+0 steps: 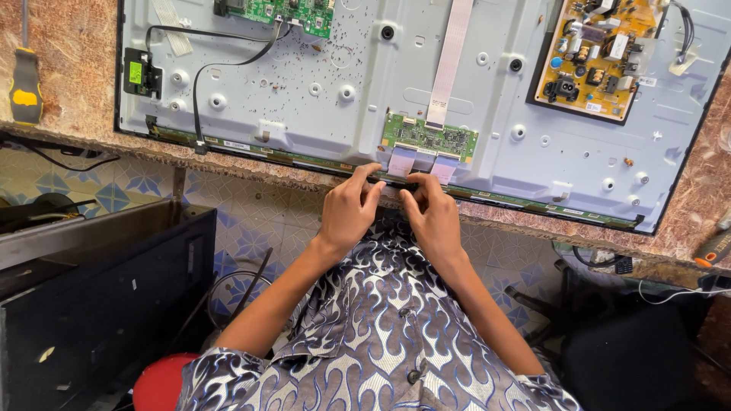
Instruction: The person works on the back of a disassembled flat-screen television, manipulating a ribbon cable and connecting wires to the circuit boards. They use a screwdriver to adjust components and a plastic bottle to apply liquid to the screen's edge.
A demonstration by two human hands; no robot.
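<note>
Grey metal was what I saw first: the bare back of a flat television (426, 84) lying on the desk (68, 106). My left hand (346, 213) and right hand (434, 217) met at its near edge, fingers (365, 176) pinching the thin strip (396, 181) just below the small green circuit board (429, 137). A yellow-handled screwdriver (25, 84) lay well apart, far left.
</note>
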